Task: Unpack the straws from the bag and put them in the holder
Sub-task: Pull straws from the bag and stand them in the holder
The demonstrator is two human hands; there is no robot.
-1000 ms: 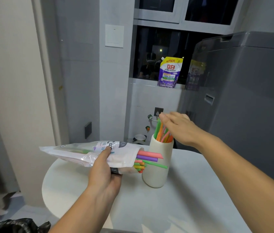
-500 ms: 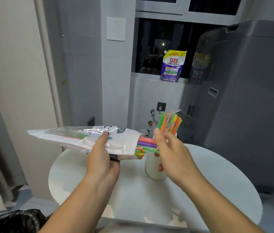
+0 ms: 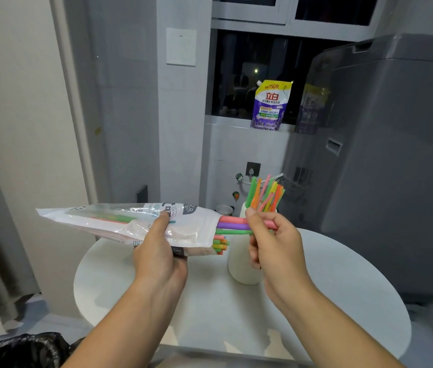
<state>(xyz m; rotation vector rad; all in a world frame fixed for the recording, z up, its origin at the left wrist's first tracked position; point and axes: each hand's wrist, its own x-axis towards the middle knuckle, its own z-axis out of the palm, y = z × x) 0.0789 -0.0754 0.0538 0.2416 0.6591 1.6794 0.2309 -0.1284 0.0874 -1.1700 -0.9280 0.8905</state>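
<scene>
Above the round white table, the left hand grips the bag while the curled right hand seemingly pinches straws poking from its open mouth.

round white table, purple detergent pouch, black bag

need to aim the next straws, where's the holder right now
In the head view the white holder stands on the round table, right of centre, partly hidden behind the right hand and next to the open end of the bag.
</scene>
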